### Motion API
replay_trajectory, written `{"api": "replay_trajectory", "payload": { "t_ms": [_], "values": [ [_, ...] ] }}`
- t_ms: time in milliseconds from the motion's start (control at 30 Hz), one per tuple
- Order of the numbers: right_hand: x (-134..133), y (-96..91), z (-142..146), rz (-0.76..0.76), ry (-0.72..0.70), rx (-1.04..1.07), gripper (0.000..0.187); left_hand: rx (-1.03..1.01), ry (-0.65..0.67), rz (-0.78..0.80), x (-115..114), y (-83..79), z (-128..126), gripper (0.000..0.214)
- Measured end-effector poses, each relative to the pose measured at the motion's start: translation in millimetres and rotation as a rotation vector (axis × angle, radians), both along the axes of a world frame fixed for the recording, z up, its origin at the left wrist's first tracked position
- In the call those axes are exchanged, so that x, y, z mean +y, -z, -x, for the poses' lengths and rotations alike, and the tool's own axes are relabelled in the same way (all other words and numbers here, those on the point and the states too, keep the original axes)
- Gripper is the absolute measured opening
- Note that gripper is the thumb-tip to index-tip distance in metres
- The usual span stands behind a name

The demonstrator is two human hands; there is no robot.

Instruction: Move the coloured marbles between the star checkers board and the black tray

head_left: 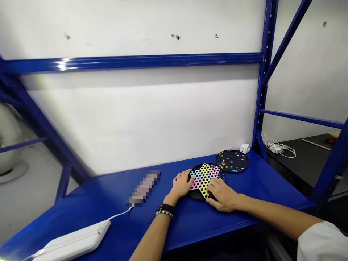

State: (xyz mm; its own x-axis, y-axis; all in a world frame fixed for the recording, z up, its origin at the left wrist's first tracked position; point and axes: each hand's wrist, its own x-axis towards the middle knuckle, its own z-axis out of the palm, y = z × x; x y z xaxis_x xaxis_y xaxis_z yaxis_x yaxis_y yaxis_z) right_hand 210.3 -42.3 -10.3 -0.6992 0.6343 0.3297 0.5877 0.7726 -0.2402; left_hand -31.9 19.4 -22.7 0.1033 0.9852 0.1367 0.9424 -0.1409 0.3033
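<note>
A star-shaped Chinese checkers board (pixel 202 180) in yellow, pink and light blue, full of dark holes, lies in a round black tray (pixel 196 195) on the blue table. My left hand (pixel 181 185) grips the left side of the board, its thumb over the coloured surface and its fingers along the rim. At the lower right, my right hand (pixel 223 195) curls its fingers over the board's edge, with the thumb beside the tray rim. Part of the board is hidden under the right fingers. Small marbles show behind the star near the tray's far rim.
A second round black tray (pixel 232 161) with several coloured marbles stands behind, near a white charger (pixel 244 148). To the left lie a pixelated flat object (pixel 144 188) with a white cable and a white power strip (pixel 76 241). A blue metal frame (pixel 261 90) surrounds the table (pixel 272 185).
</note>
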Motion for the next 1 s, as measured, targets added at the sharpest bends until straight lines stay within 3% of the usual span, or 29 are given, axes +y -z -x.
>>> {"api": "replay_trajectory", "payload": {
  "t_ms": [167, 267, 333, 400, 533, 700, 833, 1000],
  "values": [
    [-17.8, -2.6, -9.3, 0.083, -0.029, -0.031, 0.052, -0.005, 0.0, 0.005, 1.3, 1.1, 0.2, 0.051],
    [-10.9, -2.3, -15.2, 0.091, -0.014, 0.049, 0.056, -0.009, -0.003, 0.007, 0.1, 0.0, 0.2, 0.052],
    [4.5, -2.1, -23.5, 0.08, 0.098, 0.138, 0.048, -0.007, -0.005, 0.004, -0.7, -0.8, 0.3, 0.052],
    [24.9, -2.1, -36.4, 0.043, 0.324, 0.212, 0.039, -0.002, 0.001, -0.004, -1.0, -1.1, 0.5, 0.052],
    [57.6, -2.1, -65.4, -0.024, 0.594, 0.053, 0.031, -0.003, 0.007, -0.004, -0.3, -0.1, 1.4, 0.053],
    [68.4, -1.0, -74.5, -0.09, 0.612, -0.208, 0.036, -0.01, 0.008, 0.001, -0.6, 0.1, 1.7, 0.053],
    [75.3, 0.9, -68.1, -0.121, 0.624, -0.275, 0.043, -0.009, 0.002, 0.014, -2.5, -2.1, 0.2, 0.052],
    [83.3, 4.4, -66.3, -0.037, 0.647, -0.295, 0.044, -0.021, 0.01, 0.024, -3.4, -5.0, -1.4, 0.053]
  ]
}}
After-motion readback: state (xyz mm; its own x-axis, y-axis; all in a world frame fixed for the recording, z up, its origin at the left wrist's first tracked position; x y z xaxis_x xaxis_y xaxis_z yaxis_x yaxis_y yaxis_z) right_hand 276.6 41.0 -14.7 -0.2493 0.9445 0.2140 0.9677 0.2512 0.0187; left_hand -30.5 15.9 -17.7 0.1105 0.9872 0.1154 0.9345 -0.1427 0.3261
